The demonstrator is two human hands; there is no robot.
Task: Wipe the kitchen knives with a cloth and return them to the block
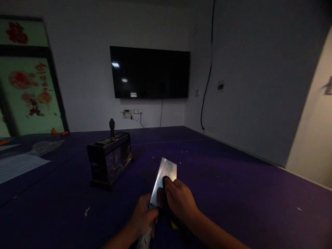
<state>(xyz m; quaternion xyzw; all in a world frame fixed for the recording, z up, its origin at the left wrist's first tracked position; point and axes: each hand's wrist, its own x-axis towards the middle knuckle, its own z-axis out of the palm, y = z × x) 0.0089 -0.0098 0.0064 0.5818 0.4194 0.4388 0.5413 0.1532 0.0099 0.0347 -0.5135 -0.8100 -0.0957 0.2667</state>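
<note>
A wide cleaver point(168, 167) with a shiny steel blade points up and away from me in front of my body. My left hand point(144, 215) is closed around its handle, near the base of the blade. My right hand point(181, 200) is closed on a dark object with a rounded black end point(165, 180), which lies over the face of the blade. Most of that object is hidden by the fingers, so its kind cannot be made out. Below the right hand a small yellow patch point(174, 224) shows, partly covered.
A black box-shaped holder point(110, 159) stands ahead on the left, a dark handle point(112, 128) rising from its top. White paper point(22, 166) and clear plastic point(44, 148) lie far left on the purple surface point(233, 193). A black cable point(207, 83) hangs right.
</note>
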